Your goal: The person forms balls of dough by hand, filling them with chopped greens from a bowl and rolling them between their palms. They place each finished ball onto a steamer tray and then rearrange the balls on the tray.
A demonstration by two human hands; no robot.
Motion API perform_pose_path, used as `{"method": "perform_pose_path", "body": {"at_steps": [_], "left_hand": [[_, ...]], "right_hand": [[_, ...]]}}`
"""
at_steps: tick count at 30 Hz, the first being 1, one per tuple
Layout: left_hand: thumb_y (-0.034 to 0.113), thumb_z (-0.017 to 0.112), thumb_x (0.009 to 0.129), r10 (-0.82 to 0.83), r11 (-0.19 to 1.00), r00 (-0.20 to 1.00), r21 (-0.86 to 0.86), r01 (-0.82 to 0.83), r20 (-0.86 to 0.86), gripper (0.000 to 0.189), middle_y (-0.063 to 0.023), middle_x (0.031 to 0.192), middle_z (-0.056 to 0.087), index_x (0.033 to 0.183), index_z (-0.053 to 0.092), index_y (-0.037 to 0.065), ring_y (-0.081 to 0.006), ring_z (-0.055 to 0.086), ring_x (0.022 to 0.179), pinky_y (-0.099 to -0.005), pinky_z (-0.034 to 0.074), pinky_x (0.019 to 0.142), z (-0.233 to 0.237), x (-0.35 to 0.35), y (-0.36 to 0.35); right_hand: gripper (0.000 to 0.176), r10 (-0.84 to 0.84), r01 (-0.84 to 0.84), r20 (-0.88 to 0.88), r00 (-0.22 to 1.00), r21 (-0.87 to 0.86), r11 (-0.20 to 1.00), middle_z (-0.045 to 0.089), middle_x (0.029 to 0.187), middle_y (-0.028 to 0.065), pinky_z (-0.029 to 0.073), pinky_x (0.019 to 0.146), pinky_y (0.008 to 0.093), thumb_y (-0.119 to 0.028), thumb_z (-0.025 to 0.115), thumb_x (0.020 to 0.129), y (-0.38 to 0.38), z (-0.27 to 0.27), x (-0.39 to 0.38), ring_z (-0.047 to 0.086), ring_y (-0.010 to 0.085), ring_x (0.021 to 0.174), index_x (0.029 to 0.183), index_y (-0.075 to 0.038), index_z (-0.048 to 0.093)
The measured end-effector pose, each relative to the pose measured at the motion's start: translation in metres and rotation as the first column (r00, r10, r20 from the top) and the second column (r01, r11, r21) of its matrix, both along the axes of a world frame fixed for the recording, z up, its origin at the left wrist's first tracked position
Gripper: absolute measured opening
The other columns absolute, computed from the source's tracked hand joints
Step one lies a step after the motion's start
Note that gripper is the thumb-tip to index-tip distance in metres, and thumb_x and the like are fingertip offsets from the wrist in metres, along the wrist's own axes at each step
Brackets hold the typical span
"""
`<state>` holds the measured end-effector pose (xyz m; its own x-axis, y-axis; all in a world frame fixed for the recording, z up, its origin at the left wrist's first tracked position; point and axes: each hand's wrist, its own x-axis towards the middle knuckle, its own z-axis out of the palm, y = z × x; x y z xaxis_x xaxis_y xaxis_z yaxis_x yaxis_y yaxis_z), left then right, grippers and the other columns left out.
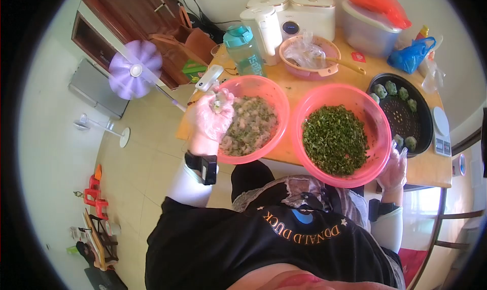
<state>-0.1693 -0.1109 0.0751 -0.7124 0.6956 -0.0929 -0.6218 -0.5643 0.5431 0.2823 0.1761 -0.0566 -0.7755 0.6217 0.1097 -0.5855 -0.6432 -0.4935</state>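
My left hand (214, 115), in a clear plastic glove, curls around a small lump of pale, green-flecked filling (218, 106). It is over the left edge of a pink bowl (284, 112) that holds more of this chunky mixture (249, 125). A second pink bowl (299, 132) beside it contains chopped green leaves (336, 140). My right hand (393, 171), also gloved, is at the outer right side of that second bowl, fingers stretched out and apart. Close to it, a round black perforated tray (401, 118) has several green-coated balls (390, 88) around its edge.
A white kitchen scale (441, 132) stands at the table's right edge. Behind the bowls are a teal bottle (244, 51), a white kettle (263, 33), a peach basin (309, 72) with a ladle, a lidded tub (370, 31) and a blue bag (411, 55). A purple fan (135, 70) stands left.
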Motion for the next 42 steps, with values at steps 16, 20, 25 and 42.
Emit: {"method": "perform_pose_path", "body": {"at_steps": [16, 20, 25, 42], "left_hand": [[0.001, 0.045, 0.095, 0.132, 0.974, 0.962, 0.149, -0.171, 0.24, 0.032, -0.011, 0.104, 0.064, 0.123, 0.058, 0.01, -0.0249, 0.063, 0.091, -0.0288, 0.052, 0.063, -0.025, 0.048, 0.02], [0.004, 0.048, 0.095, 0.123, 0.968, 0.958, 0.182, -0.174, 0.26, 0.029, -0.0123, 0.102, 0.065, 0.121, 0.059, 0.011, -0.0259, 0.064, 0.092, -0.0306, 0.052, 0.065, -0.026, 0.052, 0.019], [0.008, 0.048, 0.098, 0.051, 0.959, 0.97, 0.261, -0.114, 0.236, 0.025, -0.0126, 0.099, 0.064, 0.12, 0.059, 0.01, -0.0263, 0.063, 0.091, -0.032, 0.051, 0.071, -0.013, 0.067, 0.016], [0.043, 0.038, 0.1, -0.115, 0.902, 0.984, 0.43, 0.045, 0.137, 0.047, -0.0137, 0.115, 0.059, 0.129, 0.053, 0.009, -0.0332, 0.057, 0.109, -0.0476, 0.046, 0.1, -0.007, 0.142, 0.022]], "right_hand": [[0.072, -0.073, 0.07, 0.127, 0.989, 0.028, 0.997, 0.067, 0.119, 0.0167, 0.058, 0.088, 0.0421, -0.062, 0.039, 0.1, -0.012, 0.021, 0.002, 0.069, 0.0313, 0.099, 0.127, 0.002, 0.059], [0.058, -0.183, 0.186, -0.04, 0.982, 0.1, 0.977, 0.054, 0.076, 0.0006, 0.043, 0.05, 0.029, -0.063, 0.042, 0.1, 0.011, 0.015, 0.04, 0.047, 0.0176, 0.058, 0.106, -0.009, 0.063], [0.047, -0.213, 0.229, -0.092, 0.973, 0.227, 0.947, 0.051, 0.079, 0.0004, 0.042, 0.049, 0.0288, -0.054, 0.039, 0.103, -0.013, 0.093, 0.037, 0.047, 0.0144, 0.061, 0.111, -0.012, 0.06], [0.057, -0.372, -0.09, -0.169, 0.913, 0.805, -0.587, 0.049, 0.137, 0.0305, 0.036, 0.112, 0.0508, -0.03, 0.064, 0.089, -0.194, 0.159, -0.212, 0.045, 0.0475, 0.131, 0.129, 0.01, 0.053]]}}
